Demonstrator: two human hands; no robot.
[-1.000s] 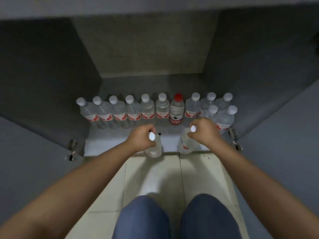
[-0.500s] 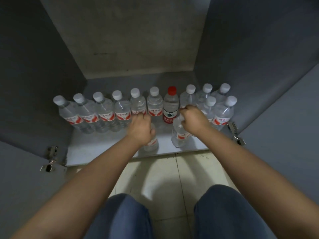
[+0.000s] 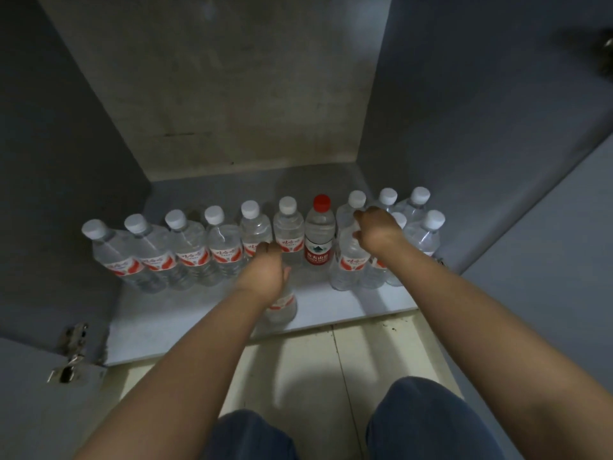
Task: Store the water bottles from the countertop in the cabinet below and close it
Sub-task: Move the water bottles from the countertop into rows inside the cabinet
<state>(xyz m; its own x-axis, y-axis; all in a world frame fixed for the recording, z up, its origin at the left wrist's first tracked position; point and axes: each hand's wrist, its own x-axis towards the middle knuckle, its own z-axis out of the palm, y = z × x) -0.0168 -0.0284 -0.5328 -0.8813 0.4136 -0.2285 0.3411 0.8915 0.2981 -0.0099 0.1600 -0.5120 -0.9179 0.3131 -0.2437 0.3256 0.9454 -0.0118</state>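
Note:
Inside the open cabinet, several clear water bottles with white caps and red labels stand in a row on the grey cabinet floor [image 3: 185, 313]. One bottle with a red cap [image 3: 319, 237] stands among them. My left hand [image 3: 265, 273] grips the top of a water bottle [image 3: 280, 307] standing upright near the front of the floor; its cap is hidden by the hand. My right hand [image 3: 376, 232] holds another water bottle [image 3: 348, 263] by its neck, upright just right of the red-capped one.
Both cabinet doors stand open at left and right, with a metal hinge [image 3: 71, 353] at the lower left. The back of the cabinet floor [image 3: 232, 190] behind the row is bare. Pale floor tiles [image 3: 298, 366] and my knees in blue jeans lie below.
Both hands have pushed their bottles deeper into the cabinet, closer to the back row. The view has moved nearer and tilted down.

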